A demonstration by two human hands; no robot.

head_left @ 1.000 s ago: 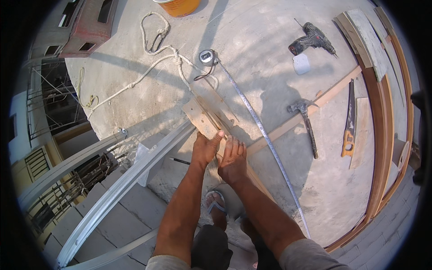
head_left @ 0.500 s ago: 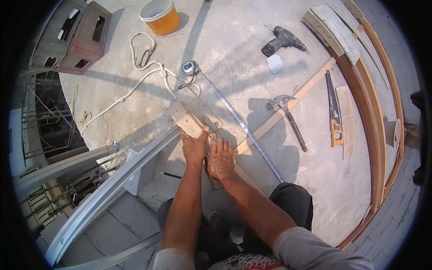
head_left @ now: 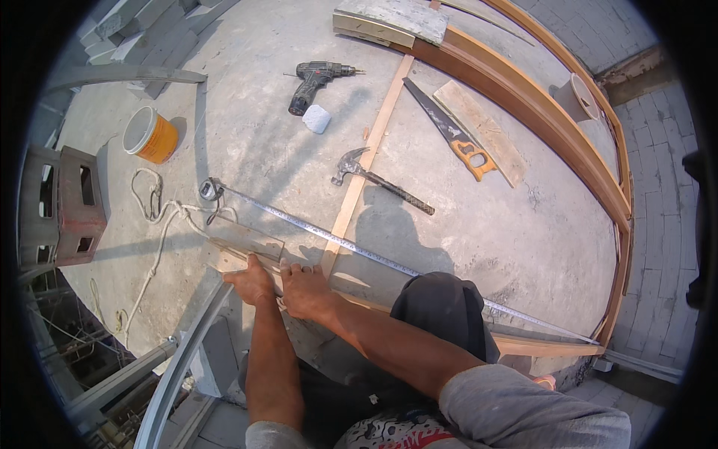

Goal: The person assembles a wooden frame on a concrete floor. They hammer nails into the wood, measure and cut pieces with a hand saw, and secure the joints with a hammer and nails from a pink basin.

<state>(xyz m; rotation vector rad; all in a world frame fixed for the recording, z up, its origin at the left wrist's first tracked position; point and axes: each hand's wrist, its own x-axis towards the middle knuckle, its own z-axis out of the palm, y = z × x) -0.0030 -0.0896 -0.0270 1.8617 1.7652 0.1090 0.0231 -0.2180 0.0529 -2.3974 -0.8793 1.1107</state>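
My left hand [head_left: 252,283] is closed around the near end of a pale wooden board [head_left: 228,257], thumb and fingers on its edge. Right beside it, my right hand [head_left: 305,292] is closed over a long wooden strip [head_left: 366,304] that runs right and passes behind my knee. A short flat wood piece [head_left: 254,238] lies just beyond my fingertips. The undersides of both hands are hidden. Past them a tape measure [head_left: 210,190] lies with its blade [head_left: 321,233] drawn out to the right, passing behind my knee toward the frame's corner.
A hammer [head_left: 381,183] rests across a wooden batten [head_left: 364,168]. Farther off are a cordless drill [head_left: 318,82], a white block [head_left: 316,119], a handsaw [head_left: 449,131] and a curved-looking brown wooden frame [head_left: 538,123]. Leftward lie knotted rope [head_left: 159,251], a yellow bucket [head_left: 152,136] and a metal rail [head_left: 183,359].
My view has swung to the right, so the floor things sit farther left and the tape blade's far end shows. Both hands stay on the wood.
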